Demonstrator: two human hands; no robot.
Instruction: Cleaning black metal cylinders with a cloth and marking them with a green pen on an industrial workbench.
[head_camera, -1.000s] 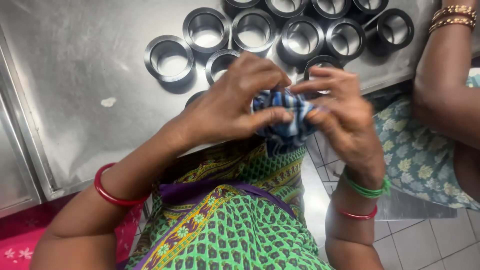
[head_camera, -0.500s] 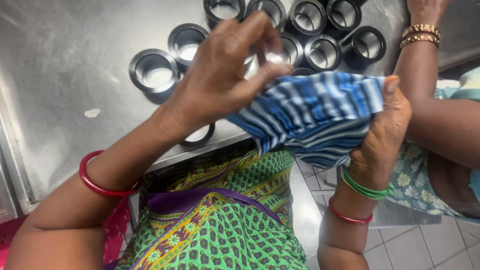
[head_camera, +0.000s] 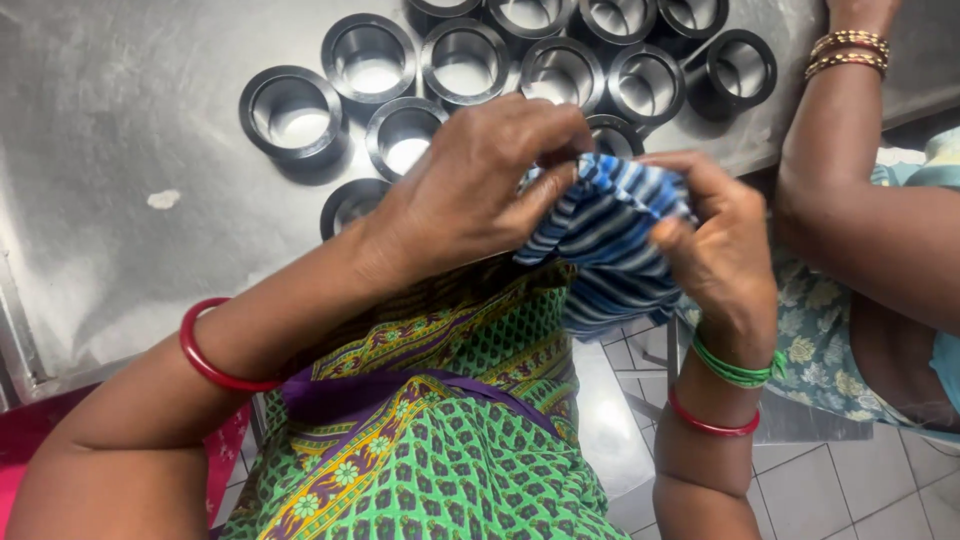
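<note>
- Steel table (head_camera: 120, 150) fills the upper view; grey floor tiles (head_camera: 850, 490) lie below.
- Left hand (head_camera: 470, 190) and right hand (head_camera: 715, 250) both pinch the blue striped cloth (head_camera: 605, 250), fingers closed on its bunched folds, held above the table edge at chest height.
- For a sound grip, keep the folds gathered evenly between both hands.
- Short metal rings (head_camera: 460, 65) stand in rows beyond the cloth.
- No packages, labels or signs are visible.
- Another person's arm (head_camera: 850, 180) rests at right.

bright overhead light, steel table (head_camera: 120, 150) glare, sharp.
</note>
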